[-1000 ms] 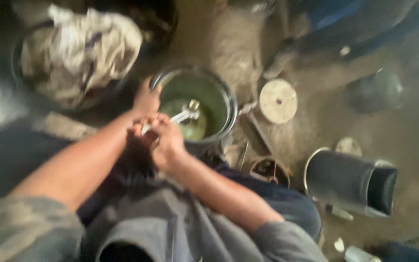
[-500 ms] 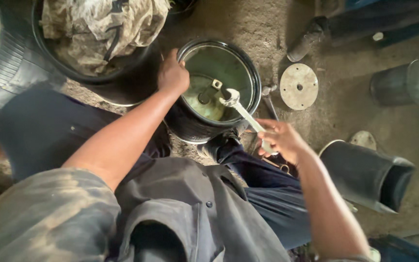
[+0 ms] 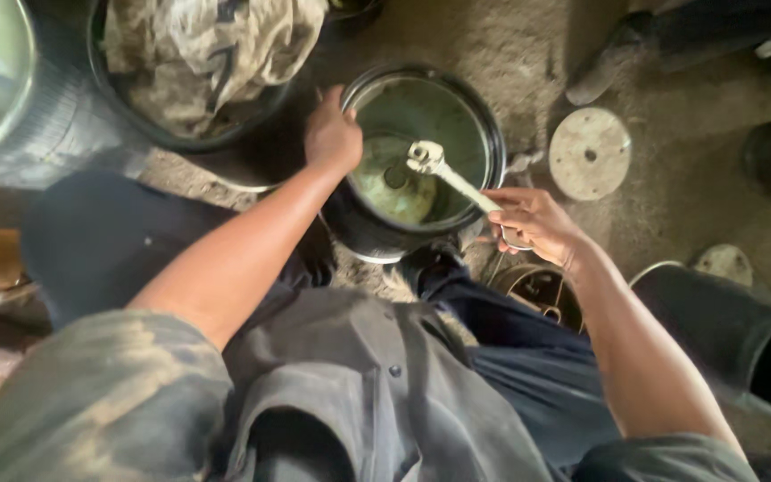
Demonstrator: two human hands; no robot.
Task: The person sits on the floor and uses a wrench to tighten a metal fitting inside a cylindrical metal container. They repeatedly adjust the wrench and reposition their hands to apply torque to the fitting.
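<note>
- Right hand (image 3: pixel 533 221) now sits out at the right of the round metal housing (image 3: pixel 421 161), off its rim; a second ago both hands were bunched together over the housing's near edge.
- Right fingers are closed around the handle end of the wrench (image 3: pixel 452 178). The wrench runs up-left from the hand, and its head rests inside the housing near the centre.
- The handle has swung from pointing left toward pointing right and near, which reads as a turn of the wrench about the centre fitting.
- Left hand (image 3: pixel 332 138) has stayed on the housing's far-left rim, fingers curled over the edge and gripping it, apparently steadying the part.
- The housing stands on the dirt floor (image 3: pixel 510 54), just in front of the person's knees.
- Nearby: tub of rags (image 3: pixel 198 62) at far left, flat metal disc (image 3: pixel 589 153) on the floor to the right, dark bucket (image 3: pixel 725 330) lying near right.
</note>
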